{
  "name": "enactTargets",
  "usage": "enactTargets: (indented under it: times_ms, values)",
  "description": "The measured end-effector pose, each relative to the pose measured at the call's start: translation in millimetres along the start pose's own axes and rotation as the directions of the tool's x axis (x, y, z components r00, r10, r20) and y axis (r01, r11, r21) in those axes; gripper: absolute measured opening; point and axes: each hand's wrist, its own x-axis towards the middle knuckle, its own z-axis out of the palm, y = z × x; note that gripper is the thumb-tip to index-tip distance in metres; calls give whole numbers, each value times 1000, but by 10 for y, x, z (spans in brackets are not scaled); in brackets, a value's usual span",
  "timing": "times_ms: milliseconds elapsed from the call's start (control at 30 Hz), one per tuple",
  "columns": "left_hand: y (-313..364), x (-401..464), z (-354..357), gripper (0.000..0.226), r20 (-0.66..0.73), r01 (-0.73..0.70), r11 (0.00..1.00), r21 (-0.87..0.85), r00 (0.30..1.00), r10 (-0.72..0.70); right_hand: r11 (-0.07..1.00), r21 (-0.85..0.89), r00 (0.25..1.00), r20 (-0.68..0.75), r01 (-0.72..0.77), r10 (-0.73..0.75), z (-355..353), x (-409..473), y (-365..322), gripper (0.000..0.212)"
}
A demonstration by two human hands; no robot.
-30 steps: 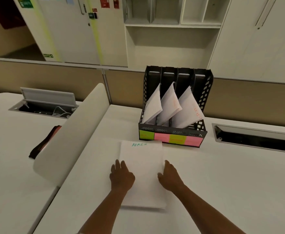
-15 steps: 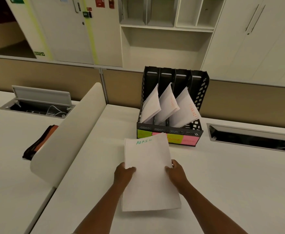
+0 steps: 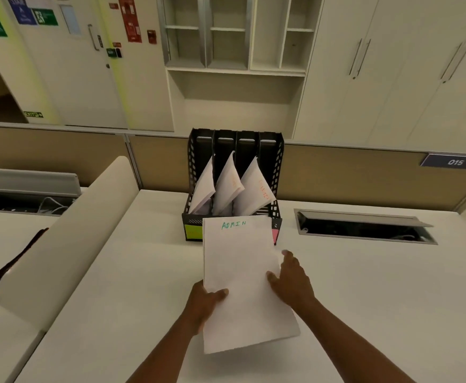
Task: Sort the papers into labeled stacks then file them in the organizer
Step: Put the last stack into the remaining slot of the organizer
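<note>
A white paper stack marked "ADMIN" in green point(image 3: 240, 275) is lifted off the desk and tilted toward me. My left hand point(image 3: 205, 304) grips its left edge, thumb on top. My right hand point(image 3: 291, 280) holds its right edge with fingers spread over the sheet. Just behind the stack stands a black four-slot organizer point(image 3: 277, 172). Three of its slots each hold a leaning bundle of white papers point(image 3: 227, 186). Coloured sticky labels point(image 3: 193, 230) run along its front, and the stack covers most of them.
A curved cream divider point(image 3: 68, 233) separates this white desk point(image 3: 364, 294) from the one on the left. An open cable tray point(image 3: 364, 226) is set into the desk at right. A tan partition and cabinets rise behind.
The ADMIN stack lay flat on the desk under both hands a second ago. Both hands have since lifted it and carried it forward, up to the organizer's front.
</note>
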Motion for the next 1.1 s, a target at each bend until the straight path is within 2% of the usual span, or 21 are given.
enactTargets:
  times_ms: [67, 100, 133, 200, 300, 367, 433, 533, 633, 733, 833, 900, 1000, 1100]
  values:
    - [18, -30, 164, 31, -35, -42, 999, 24, 998, 42, 972, -216, 978, -166, 89, -127, -312, 80, -80, 72]
    - [41, -45, 265, 30, -57, -62, 997, 41, 996, 64, 954, -259, 959, -194, 152, -206, -507, 143, -141, 72]
    - [60, -60, 335, 30, -77, -77, 995, 57, 994, 82, 933, -277, 945, -167, 228, -280, -692, 203, -242, 73]
    - [108, -71, 523, 33, -97, -120, 987, 110, 987, 131, 896, -262, 927, -12, 359, -375, -1100, 326, -415, 77]
    - [230, -114, 783, 32, -100, -225, 946, 232, 962, 254, 830, -290, 877, 222, 476, -426, -1606, 464, -700, 77]
    - [329, -154, 949, 28, -105, -313, 889, 334, 925, 365, 802, -280, 837, 334, 527, -433, -1802, 540, -846, 66]
    - [430, -175, 1103, 25, -112, -380, 829, 410, 881, 460, 761, -305, 797, 425, 573, -430, -1901, 636, -916, 46]
    - [572, -113, 1264, 30, -109, -427, 782, 453, 845, 524, 722, -364, 789, 454, 588, -413, -2003, 753, -978, 29]
    - [729, 42, 1344, 33, -99, -469, 760, 451, 820, 564, 699, -395, 799, 370, 596, -473, -2145, 872, -1042, 33]
    - [863, 251, 1338, 35, -5, -451, 801, 394, 870, 493, 671, -414, 787, 277, 615, -551, -2322, 1008, -1085, 38]
    - [947, 542, 1262, 55, 193, -379, 862, 336, 924, 331, 647, -388, 744, 189, 656, -641, -2446, 1244, -1099, 42]
    - [1003, 720, 1184, 70, 264, -341, 850, 400, 932, 250, 631, -373, 715, 148, 680, -683, -2490, 1382, -1110, 47]
    - [1158, 898, 1130, 71, 320, -307, 842, 443, 932, 172, 631, -348, 706, 151, 693, -692, -2532, 1524, -1186, 52]
    - [1278, 1037, 1078, 94, 332, -340, 799, 496, 925, 188, 623, -305, 684, 159, 720, -712, -2516, 1612, -1304, 41]
